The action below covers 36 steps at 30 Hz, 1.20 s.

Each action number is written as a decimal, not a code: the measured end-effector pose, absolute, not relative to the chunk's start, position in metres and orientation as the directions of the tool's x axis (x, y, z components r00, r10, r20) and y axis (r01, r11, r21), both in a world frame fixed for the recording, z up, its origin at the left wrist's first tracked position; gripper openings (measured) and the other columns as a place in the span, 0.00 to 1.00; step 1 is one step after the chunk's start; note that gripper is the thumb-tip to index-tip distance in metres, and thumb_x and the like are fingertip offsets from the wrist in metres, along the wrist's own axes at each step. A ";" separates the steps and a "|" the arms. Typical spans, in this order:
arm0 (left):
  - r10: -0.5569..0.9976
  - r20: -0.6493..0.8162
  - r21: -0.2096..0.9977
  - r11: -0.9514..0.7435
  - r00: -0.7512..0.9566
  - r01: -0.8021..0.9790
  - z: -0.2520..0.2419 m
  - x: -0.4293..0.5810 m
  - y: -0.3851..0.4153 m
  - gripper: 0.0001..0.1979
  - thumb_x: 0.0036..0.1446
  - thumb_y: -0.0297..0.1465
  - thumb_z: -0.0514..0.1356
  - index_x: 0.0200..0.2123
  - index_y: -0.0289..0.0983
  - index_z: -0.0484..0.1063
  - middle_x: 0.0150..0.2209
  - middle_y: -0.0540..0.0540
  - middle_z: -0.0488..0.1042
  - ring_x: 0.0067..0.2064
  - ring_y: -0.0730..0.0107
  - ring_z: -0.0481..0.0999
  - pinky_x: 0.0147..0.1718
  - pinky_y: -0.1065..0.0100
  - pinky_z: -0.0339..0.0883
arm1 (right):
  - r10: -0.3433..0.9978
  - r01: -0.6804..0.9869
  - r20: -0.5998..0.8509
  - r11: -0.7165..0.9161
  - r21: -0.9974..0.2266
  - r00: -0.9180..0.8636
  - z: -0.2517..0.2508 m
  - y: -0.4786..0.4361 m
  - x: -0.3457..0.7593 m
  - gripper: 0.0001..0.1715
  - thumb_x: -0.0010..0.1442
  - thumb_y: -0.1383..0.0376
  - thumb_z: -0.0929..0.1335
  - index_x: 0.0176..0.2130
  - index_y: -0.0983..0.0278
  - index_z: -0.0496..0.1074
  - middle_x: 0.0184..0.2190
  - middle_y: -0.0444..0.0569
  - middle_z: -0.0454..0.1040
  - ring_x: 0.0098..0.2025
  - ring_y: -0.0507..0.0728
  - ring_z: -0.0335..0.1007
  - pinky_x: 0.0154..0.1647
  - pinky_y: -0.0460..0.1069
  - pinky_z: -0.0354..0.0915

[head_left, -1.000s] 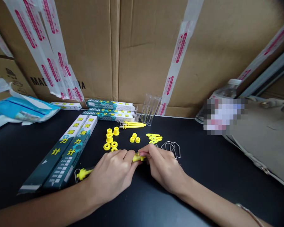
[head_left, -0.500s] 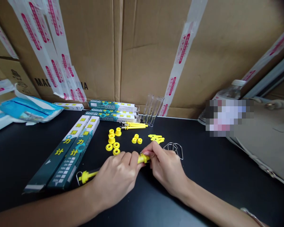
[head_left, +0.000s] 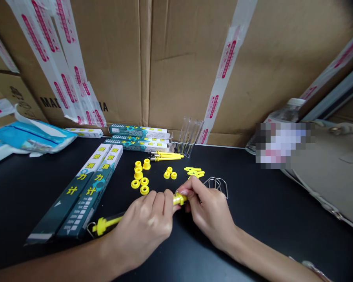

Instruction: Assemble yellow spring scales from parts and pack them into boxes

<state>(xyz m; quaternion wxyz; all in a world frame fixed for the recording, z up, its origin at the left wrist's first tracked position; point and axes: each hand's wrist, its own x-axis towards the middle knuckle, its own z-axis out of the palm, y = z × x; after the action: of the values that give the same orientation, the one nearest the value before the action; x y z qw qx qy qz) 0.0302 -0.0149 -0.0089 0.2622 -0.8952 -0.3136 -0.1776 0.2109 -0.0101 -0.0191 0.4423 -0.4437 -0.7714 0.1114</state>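
A tubular spring scale [head_left: 107, 224] with a clear tube and yellow parts lies across my two hands. My left hand [head_left: 149, 223] is wrapped round its tube, hiding the middle. A yellow end piece with a wire hook sticks out to the left of that hand. At the other end, my right hand [head_left: 207, 207] pinches the yellow end cap [head_left: 180, 199] between thumb and fingers. What the right fingertips cover is hidden. Beyond the hands lie yellow flanged caps [head_left: 138, 173], small yellow rings [head_left: 144, 189] and yellow flat clips [head_left: 194, 171]. Bent wire hooks [head_left: 223, 185] lie just behind my right hand.
Two green-and-white boxes [head_left: 90, 188] lie at left, more boxes [head_left: 138, 145] at the back. Clear tubes [head_left: 189, 137] stand by the cardboard [head_left: 176, 70]. Yellow rods with springs [head_left: 167, 156] lie before them. A blue packet [head_left: 37, 135], a bottle [head_left: 292, 111] and a beige bag [head_left: 329, 164] flank the table.
The left end of the spring scale has moved slightly left and nearer to me. My right hand has shifted a little on the end cap; both hands keep their hold.
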 end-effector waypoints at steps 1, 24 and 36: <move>0.463 0.483 -0.367 -0.664 0.743 0.651 -0.009 0.030 -0.015 0.06 0.65 0.25 0.60 0.43 0.27 0.73 0.26 0.47 0.75 0.25 0.62 0.78 0.20 0.64 0.69 | 0.778 0.569 0.585 0.594 -0.569 -0.227 -0.019 -0.010 0.212 0.13 0.65 0.76 0.59 0.35 0.61 0.66 0.28 0.43 0.78 0.18 0.49 0.71 0.20 0.42 0.66; 0.451 0.596 -0.233 -0.695 0.664 0.680 -0.007 0.032 -0.020 0.08 0.70 0.27 0.53 0.37 0.34 0.69 0.25 0.49 0.74 0.23 0.65 0.77 0.19 0.64 0.64 | 0.571 0.458 0.689 0.807 -0.373 -0.446 -0.019 -0.007 0.230 0.16 0.64 0.80 0.59 0.39 0.62 0.68 0.29 0.45 0.78 0.23 0.49 0.71 0.25 0.42 0.69; 0.575 0.523 -0.131 -0.675 0.629 0.726 -0.006 0.033 -0.021 0.12 0.54 0.28 0.71 0.31 0.38 0.69 0.23 0.53 0.73 0.22 0.62 0.77 0.15 0.64 0.64 | 0.660 0.440 0.591 0.751 -0.493 -0.464 -0.018 -0.007 0.228 0.14 0.67 0.76 0.58 0.39 0.63 0.69 0.29 0.46 0.77 0.25 0.50 0.72 0.27 0.43 0.68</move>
<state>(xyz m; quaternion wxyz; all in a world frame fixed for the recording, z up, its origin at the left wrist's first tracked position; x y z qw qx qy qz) 0.0332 -0.0206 -0.0060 0.1671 -0.8869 -0.3667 -0.2259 0.2282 -0.0071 -0.0176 0.4027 -0.3255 -0.8445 0.1368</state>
